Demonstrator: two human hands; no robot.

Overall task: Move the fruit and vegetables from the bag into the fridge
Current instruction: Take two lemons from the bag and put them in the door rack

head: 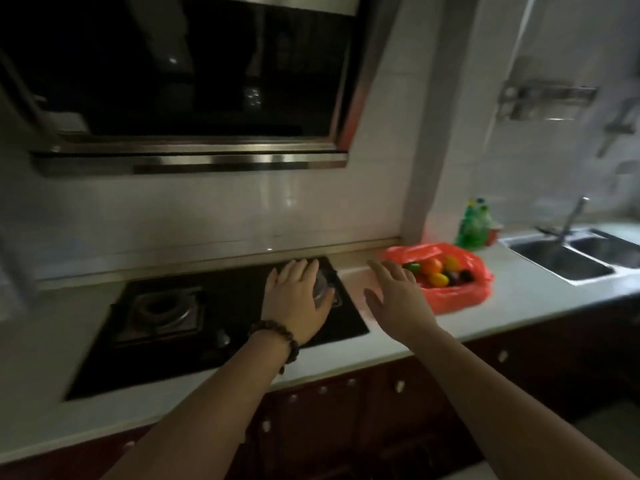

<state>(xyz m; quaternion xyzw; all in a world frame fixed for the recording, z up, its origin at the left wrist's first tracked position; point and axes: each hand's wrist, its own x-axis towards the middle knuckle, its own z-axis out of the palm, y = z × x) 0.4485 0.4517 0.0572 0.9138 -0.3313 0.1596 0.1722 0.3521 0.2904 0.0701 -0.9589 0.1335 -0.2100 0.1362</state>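
My left hand (pixel 297 296) hovers flat, fingers straight, over the hob's (pixel 221 320) right burner. My right hand (pixel 398 299) reaches out with spread fingers, holding nothing, just beside the red bag (pixel 464 292) of fruit and vegetables (pixel 437 270) near the countertop's (pixel 540 299) back edge.

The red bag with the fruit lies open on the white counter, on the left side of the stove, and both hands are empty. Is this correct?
Not quite. The head view shows the red bag on the white counter to the right of the stove, between it and the sink. The rest holds: left hand and right hand are empty.
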